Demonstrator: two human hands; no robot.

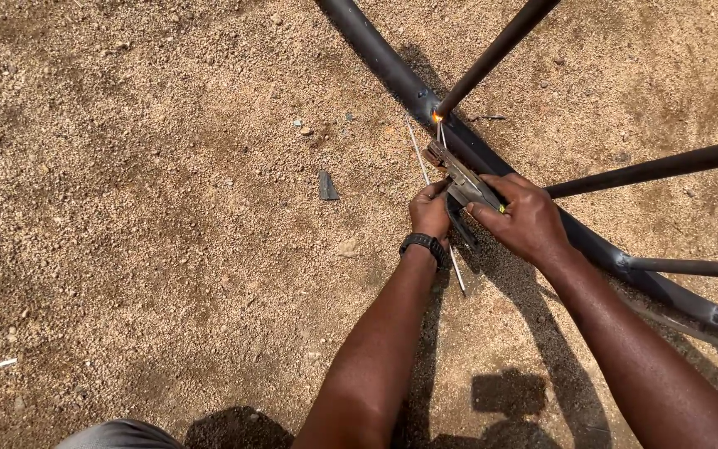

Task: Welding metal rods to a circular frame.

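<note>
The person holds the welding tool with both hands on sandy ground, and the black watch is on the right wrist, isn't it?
Not quite. In the head view the black watch is on the left wrist. Both the left hand and right hand do hold the welding tool over sandy ground.

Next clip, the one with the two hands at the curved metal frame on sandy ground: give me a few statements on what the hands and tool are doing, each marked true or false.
1. Both hands grip the electrode holder. True: the left hand and the right hand both hold it.
2. A glow shows at the rod tip. True.
3. The left wrist is bare. False: it wears a black wristband.
4. The frame lies on a concrete floor. False: the curved black tube lies on sandy gravel.
5. A thin loose rod lies on the ground beside the hands. True.
</note>
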